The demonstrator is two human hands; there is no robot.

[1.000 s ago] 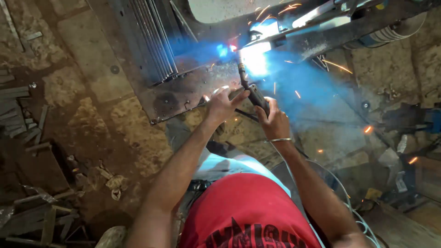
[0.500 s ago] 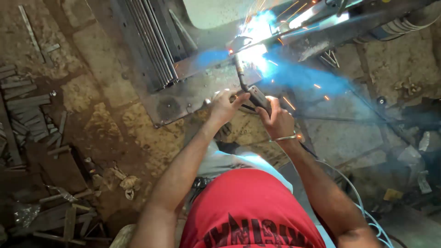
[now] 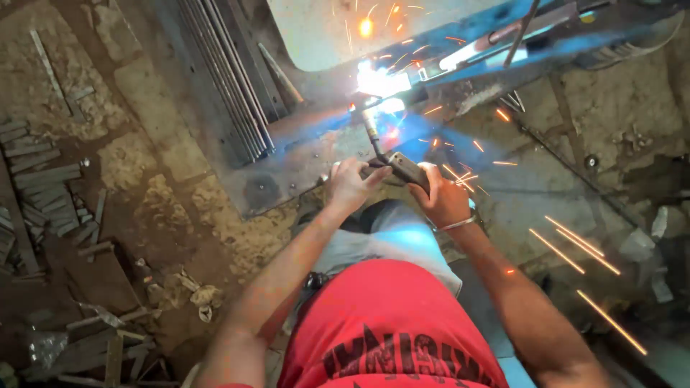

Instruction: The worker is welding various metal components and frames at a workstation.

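My right hand (image 3: 444, 199) grips the handle of a welding torch (image 3: 402, 167) whose curved neck reaches up to a bright white-blue arc (image 3: 379, 82). My left hand (image 3: 350, 184) rests against the torch just beside the right hand, steadying it. The arc burns where a long metal beam (image 3: 503, 54) meets a flat steel plate (image 3: 302, 151). Orange sparks fly out to the right and downward. I wear a red shirt and a thin bracelet on the right wrist.
A bundle of thin metal bars (image 3: 226, 79) lies at the plate's left. Short metal offcuts (image 3: 43, 187) are piled on the dirt floor at far left, with more scrap (image 3: 108, 345) at lower left. Debris (image 3: 647, 237) sits at right.
The view has shifted, so the arc and hands sit lower and more central. Both hands stay on the torch. More sparks now spray to the right.
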